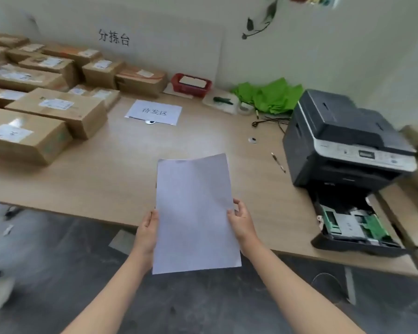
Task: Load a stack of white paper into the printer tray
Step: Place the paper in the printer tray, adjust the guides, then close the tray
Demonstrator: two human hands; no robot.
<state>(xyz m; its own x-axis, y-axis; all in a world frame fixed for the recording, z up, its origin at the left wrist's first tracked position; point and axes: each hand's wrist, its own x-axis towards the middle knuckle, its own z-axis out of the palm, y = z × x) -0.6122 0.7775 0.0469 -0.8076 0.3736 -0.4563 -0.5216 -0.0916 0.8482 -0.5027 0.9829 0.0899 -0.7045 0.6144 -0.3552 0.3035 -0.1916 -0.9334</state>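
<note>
I hold a stack of white paper upright over the table's front edge. My left hand grips its left side and my right hand grips its right side. The dark grey printer stands on the table at the right. Its paper tray is pulled out toward me, showing green guides and a grey plate inside. The tray lies to the right of the paper, apart from it.
Several cardboard parcels fill the table's left and back. A labelled sheet, a red basket, green fabric, a black cable and a pen lie on the wooden table. Dark floor lies below.
</note>
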